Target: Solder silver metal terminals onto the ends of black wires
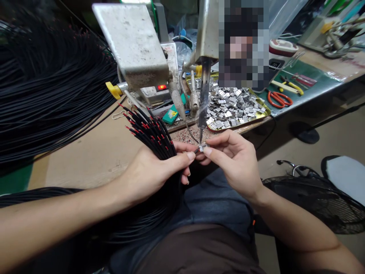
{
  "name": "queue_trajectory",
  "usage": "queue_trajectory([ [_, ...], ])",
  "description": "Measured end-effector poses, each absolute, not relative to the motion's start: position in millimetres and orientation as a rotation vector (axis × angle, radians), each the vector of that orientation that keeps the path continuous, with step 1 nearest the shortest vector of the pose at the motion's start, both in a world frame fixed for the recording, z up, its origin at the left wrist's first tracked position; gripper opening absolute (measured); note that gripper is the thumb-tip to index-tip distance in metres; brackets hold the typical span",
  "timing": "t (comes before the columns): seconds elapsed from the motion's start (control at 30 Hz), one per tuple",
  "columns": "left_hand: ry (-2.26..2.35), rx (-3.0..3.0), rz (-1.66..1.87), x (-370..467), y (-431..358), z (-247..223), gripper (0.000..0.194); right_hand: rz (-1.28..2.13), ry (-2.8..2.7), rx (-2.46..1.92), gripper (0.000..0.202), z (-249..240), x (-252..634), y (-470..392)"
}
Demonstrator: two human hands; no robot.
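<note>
My left hand (162, 167) is wrapped round a bundle of black cables (154, 135) with red and bare wire tips. Between its thumb and fingers one cable end meets a small metal connector (202, 147). My right hand (235, 161) pinches that connector from the other side. The upright soldering iron (203, 99) points down, its tip at the connector's top edge. A thin wire of solder runs from the feeder nozzle (178, 101) down to the same spot.
A yellow-rimmed tray (242, 128) of metal connectors stands behind my hands. Orange-handled scissors (279, 99) and yellow-handled pliers (295, 87) lie right. A large cable heap (57, 87) covers the left. A fan (316, 201) stands at lower right. A person is behind the bench.
</note>
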State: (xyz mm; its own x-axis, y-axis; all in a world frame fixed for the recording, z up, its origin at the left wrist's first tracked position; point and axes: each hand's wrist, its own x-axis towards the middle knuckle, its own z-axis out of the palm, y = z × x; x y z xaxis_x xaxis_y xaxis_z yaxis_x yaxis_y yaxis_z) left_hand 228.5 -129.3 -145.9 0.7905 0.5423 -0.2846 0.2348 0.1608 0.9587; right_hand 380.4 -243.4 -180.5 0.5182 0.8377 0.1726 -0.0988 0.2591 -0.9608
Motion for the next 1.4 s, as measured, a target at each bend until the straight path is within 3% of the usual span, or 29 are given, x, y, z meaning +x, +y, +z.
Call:
queue_trajectory([
  [0.4, 0.697, 1.61, 0.129, 231, -135, -140, 0.031, 0.727, -0.987, -1.362, 0.014, -163, 405, -254],
  [0.63, 0.58, 1.749, 0.033, 231, -133, -137, 0.031, 0.417, -1.271, -1.511, 0.002, -150, 405, -265],
  [0.77, 0.378, 1.882, 0.073, 230, -132, -142, 0.024, 0.533, -1.364, -1.36, 0.014, -161, 380, -262],
  [0.97, 0.273, 1.969, 0.019, 226, -132, -149, 0.02, 0.524, -1.362, -1.367, 0.01, -168, 371, -260],
  [1.23, 0.579, 1.791, 0.026, 226, -135, -137, 0.03, 0.932, -1.049, -1.402, 0.017, -160, 394, -261],
  [1.4, 0.651, 1.72, 0.113, 226, -130, -140, 0.026, 1.031, -1.002, -1.296, 0.022, -161, 408, -257],
])
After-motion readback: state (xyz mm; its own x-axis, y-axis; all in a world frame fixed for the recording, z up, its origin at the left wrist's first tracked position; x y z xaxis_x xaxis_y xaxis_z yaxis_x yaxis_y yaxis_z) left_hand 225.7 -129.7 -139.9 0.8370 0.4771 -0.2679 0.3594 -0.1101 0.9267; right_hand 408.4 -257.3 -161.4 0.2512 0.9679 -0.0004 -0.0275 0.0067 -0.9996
